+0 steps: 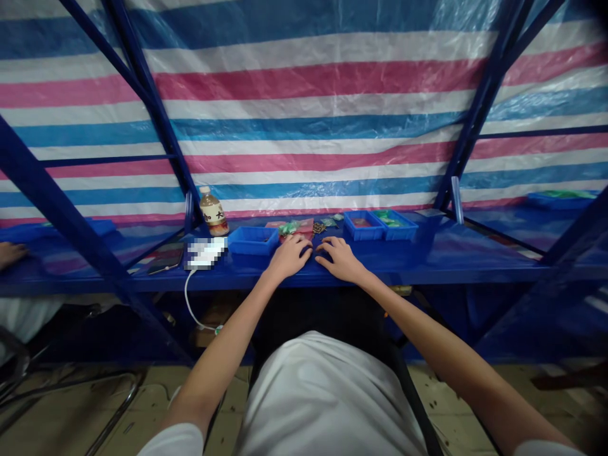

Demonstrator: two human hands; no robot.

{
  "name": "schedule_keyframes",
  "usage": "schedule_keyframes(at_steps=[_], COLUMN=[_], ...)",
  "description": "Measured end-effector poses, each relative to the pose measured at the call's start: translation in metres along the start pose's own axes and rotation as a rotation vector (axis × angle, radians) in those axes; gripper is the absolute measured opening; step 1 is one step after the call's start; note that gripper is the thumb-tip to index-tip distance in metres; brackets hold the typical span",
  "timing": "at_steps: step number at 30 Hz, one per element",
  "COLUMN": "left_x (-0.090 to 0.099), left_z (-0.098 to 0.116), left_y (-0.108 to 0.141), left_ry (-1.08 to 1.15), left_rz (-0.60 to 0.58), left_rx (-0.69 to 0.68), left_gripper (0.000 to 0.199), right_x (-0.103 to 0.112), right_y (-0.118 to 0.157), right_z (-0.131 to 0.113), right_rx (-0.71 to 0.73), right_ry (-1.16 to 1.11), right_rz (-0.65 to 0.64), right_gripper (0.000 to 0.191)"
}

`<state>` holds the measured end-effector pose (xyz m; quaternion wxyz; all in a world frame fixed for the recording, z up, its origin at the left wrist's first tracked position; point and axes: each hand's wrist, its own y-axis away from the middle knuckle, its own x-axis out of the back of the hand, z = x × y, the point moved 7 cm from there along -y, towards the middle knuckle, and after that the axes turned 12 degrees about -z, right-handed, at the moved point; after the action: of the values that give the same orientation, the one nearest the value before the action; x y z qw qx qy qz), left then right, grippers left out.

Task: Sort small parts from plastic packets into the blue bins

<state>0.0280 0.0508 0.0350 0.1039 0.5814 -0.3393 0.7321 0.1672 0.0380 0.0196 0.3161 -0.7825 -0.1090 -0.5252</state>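
My left hand (289,257) rests at the front of the blue shelf top (399,261), fingers loosely bent and a little apart. Close on its right, my right hand (341,259) lies with its fingers bent and spread; I see nothing in either hand. Just beyond them is a small pile of brass-coloured parts (319,228), too small to name. Behind the left hand are a pink bag (304,227) and a greenish plastic bag (287,227), partly covered by the fingers. To its left stands a blue bin (253,240) with a few dark bits inside.
Two blue bins stand back right, one with reddish contents (361,223), one with green bags (391,220). At left are a drink bottle (213,212), a blurred white item with a cable (190,297), and a phone (167,256). Blue posts (156,107) flank me; another person's hand (12,253) shows far left.
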Motion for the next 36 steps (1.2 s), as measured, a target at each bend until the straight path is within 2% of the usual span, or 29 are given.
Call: schedule_keyframes(at_steps=[10, 18, 20, 25, 30, 36], left_x=[-0.006, -0.004, -0.004, -0.005, -0.005, -0.003], left_z=[-0.001, 0.000, 0.000, 0.000, -0.001, 0.003], left_y=[-0.003, -0.003, -0.003, -0.003, -0.003, -0.001], left_ry=[-0.006, 0.003, 0.005, -0.003, 0.005, 0.034], left_rz=[-0.081, -0.075, -0.072, -0.073, -0.079, -0.085], left_rx=[-0.025, -0.040, -0.044, -0.058, -0.041, -0.076], left_gripper=[0.034, 0.034, 0.033, 0.033, 0.032, 0.030], right_x=[-0.011, -0.020, -0.018, -0.004, -0.002, 0.001], right_y=[-0.007, -0.020, -0.019, -0.010, -0.009, -0.006], right_z=[0.010, 0.029, 0.024, 0.011, 0.012, 0.009], right_rx=[-0.021, -0.143, -0.116, -0.046, -0.055, -0.017], right_ry=[0.004, -0.003, 0.000, 0.013, -0.052, -0.169], right_rz=[-0.056, 0.007, 0.013, 0.071, 0.024, 0.036], right_gripper=[0.036, 0.044, 0.039, 0.015, 0.010, 0.014])
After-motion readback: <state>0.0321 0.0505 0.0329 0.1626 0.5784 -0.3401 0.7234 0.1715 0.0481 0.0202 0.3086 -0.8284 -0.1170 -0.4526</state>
